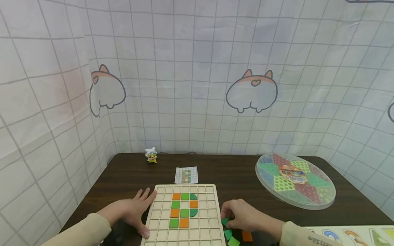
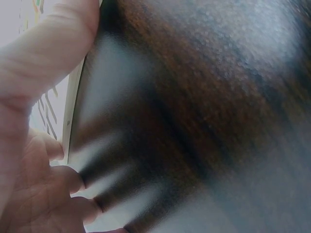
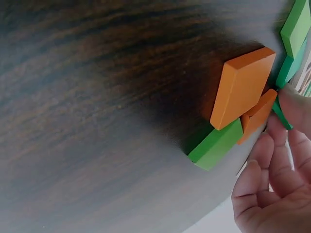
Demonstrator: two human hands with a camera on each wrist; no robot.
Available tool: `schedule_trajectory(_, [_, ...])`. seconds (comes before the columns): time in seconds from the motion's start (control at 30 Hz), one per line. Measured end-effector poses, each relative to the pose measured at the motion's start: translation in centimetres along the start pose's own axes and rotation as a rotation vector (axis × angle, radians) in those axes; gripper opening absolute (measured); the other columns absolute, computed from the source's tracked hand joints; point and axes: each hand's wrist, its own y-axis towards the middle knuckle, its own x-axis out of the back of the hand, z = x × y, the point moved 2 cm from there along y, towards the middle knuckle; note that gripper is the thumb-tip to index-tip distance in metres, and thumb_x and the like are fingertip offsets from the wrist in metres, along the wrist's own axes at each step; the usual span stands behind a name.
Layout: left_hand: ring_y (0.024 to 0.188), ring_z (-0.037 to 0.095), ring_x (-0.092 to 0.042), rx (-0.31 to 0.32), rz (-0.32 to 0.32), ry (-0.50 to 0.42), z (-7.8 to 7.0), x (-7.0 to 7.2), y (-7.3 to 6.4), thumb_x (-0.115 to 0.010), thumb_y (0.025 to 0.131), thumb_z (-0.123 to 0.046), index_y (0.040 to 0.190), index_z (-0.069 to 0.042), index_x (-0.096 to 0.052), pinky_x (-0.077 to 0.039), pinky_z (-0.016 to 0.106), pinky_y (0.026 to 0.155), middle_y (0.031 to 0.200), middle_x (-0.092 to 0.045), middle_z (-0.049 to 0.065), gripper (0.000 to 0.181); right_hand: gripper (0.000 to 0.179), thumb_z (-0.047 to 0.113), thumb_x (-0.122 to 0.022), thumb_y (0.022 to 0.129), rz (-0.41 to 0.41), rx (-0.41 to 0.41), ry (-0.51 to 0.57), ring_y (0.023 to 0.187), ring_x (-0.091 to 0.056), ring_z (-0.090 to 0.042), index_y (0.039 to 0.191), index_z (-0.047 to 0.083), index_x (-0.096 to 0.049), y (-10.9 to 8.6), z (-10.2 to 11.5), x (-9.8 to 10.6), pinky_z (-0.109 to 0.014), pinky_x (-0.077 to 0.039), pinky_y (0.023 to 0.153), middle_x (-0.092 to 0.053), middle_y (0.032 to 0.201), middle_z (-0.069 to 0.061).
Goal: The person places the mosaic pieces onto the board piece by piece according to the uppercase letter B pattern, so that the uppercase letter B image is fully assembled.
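A light wooden grid board [image 1: 204,223] lies on the table, with orange squares, light green squares and dark green rounded pieces set in an R-like pattern. Along the board's left edge rests my left hand [image 1: 135,209], its fingers spread and thumb touching the rim. To the right of the board, my right hand [image 1: 243,215] pinches a dark green piece [image 3: 281,114] between thumb and fingertips. Its full shape is partly covered by the fingers. Close by lie a light green tile [image 1: 234,241], a teal-green piece [image 1: 227,234] and an orange tile [image 3: 245,87].
Behind the board lies a pattern card [image 1: 186,175] showing a similar coloured figure. A small figurine [image 1: 151,155] stands at the back left. A round Chinese checkers board [image 1: 295,180] is at the right, and a picture board [image 1: 351,235] lies at the front right.
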Motion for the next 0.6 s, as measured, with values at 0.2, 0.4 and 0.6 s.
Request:
schedule_trajectory(0.2, [0.157, 0.049, 0.003, 0.002, -0.005, 0.006, 0.0, 0.0, 0.0, -0.084, 0.05, -0.08, 0.167, -0.025, -0.002, -0.025, 0.074, 0.113, 0.173, 0.004, 0.017, 0.153, 0.015, -0.001, -0.075, 0.087, -0.047, 0.008, 0.029, 0.069, -0.056, -0.004, 0.087, 0.014, -0.07, 0.1, 1.4, 0.5, -0.023, -0.048, 0.065, -0.066, 0.08, 0.006])
schedule_trajectory(0.4, [0.157, 0.049, 0.003, 0.011, 0.004, -0.001, 0.4, -0.2, 0.3, -0.085, 0.049, -0.079, 0.167, -0.024, -0.003, -0.024, 0.075, 0.113, 0.173, 0.004, 0.017, 0.153, 0.008, 0.002, -0.069, 0.093, -0.058, 0.024, 0.136, 0.075, -0.059, -0.009, 0.099, 0.007, -0.072, 0.7, 2.8, 0.6, -0.024, -0.048, 0.068, -0.071, 0.092, -0.001])
schedule_trajectory(0.6, [0.157, 0.049, 0.003, 0.009, -0.001, -0.003, 0.4, -0.2, 0.5, -0.085, 0.049, -0.079, 0.167, -0.025, -0.003, -0.024, 0.075, 0.113, 0.173, 0.003, 0.018, 0.154, 0.014, 0.0, -0.071, 0.092, -0.096, 0.002, 0.27, 0.081, -0.057, -0.015, 0.106, 0.0, -0.07, 1.7, 3.7, -0.1, -0.024, -0.048, 0.07, -0.067, 0.097, -0.004])
